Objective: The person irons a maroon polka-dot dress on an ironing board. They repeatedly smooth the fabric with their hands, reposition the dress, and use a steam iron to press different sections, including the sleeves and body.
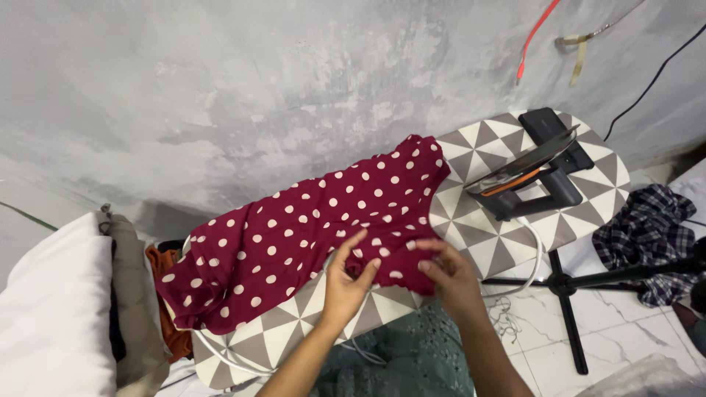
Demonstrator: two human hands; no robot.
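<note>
The polka-dot garment's (pixel 309 242) hem, near the iron (pixel 526 180), is pinched by left hand (pixel 346 283) and right hand (pixel 448 276) fingers; it should be pulled flat.

The soft dark red cloth with white dots (pixel 309 235) lies on a board cover of grey and white triangles (pixel 485 242), by a black and orange iron (pixel 529 180) and a dark blue and white checked cloth (pixel 651 231).

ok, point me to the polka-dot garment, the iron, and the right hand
polka-dot garment (pixel 294 242): head view, middle of the maroon cloth.
iron (pixel 533 180): head view, dark body, resting on its heel.
right hand (pixel 448 276): head view, back of the hand, fingers pinching the hem.
</note>
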